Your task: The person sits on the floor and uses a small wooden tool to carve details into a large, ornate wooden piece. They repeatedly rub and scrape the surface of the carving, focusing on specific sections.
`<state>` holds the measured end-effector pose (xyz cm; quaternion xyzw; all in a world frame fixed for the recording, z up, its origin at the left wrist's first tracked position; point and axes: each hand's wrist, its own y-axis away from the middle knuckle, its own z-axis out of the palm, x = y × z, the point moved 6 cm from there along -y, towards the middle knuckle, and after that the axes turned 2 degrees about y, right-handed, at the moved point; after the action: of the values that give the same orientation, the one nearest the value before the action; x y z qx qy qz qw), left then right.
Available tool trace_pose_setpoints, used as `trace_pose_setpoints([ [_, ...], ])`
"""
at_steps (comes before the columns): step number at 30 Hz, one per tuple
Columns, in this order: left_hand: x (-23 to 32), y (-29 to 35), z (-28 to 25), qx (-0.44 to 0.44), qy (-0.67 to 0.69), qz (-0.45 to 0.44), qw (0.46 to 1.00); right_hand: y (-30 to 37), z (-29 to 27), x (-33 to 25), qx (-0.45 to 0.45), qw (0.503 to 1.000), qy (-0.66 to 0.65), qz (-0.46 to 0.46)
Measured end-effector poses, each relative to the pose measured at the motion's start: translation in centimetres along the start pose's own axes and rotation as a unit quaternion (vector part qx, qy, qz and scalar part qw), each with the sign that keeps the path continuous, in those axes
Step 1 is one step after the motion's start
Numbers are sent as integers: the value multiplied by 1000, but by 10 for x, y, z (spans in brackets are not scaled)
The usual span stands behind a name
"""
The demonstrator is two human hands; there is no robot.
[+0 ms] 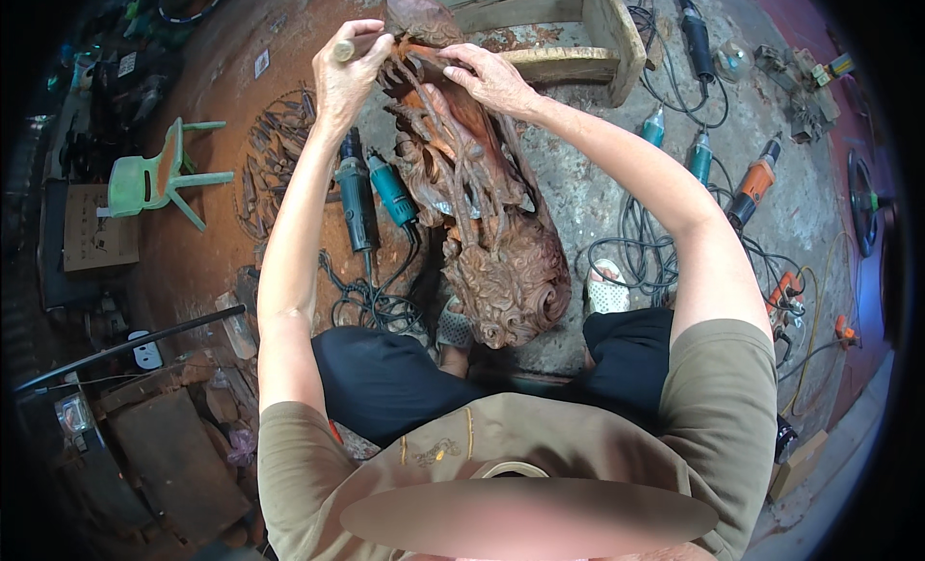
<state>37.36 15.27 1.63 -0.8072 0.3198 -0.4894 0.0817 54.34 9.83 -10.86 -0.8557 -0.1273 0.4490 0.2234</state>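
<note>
A long, dark brown wood carving [511, 272] lies lengthwise between my feet, with deep swirls at its near end and twisting strands along its middle. At its far end, my left hand [349, 79] is closed around a wooden-handled carving tool [345, 50]. The handle's round butt points left; its working tip sits against the wood, too small to make out. My right hand [493, 83] rests on the far right part of the carving, fingers stretched and slightly bent, thumb apart, with no tool visible in it.
Corded power tools lie left of the carving, including a dark teal grinder [356, 209]. Several carving chisels [275, 156] are spread beyond. A wooden trough [549, 65] stands ahead. Rightward are an orange power tool [756, 183] and tangled cables [631, 238]. A green plastic chair [145, 180] is at left.
</note>
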Motion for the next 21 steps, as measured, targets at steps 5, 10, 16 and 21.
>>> trace_pose_setpoints([
  [5,2,-5,13,-69,-91,72,991,1,-1,-5,-2,1000,11,7],
  [10,17,-8,14,-149,-75,83,982,2,-2,-6,6,999,31,24],
  [16,20,-21,4,-165,-108,0,980,4,-1,-2,13,998,26,57],
  [21,8,-15,11,-154,-38,45,986,2,1,-6,23,998,21,47],
])
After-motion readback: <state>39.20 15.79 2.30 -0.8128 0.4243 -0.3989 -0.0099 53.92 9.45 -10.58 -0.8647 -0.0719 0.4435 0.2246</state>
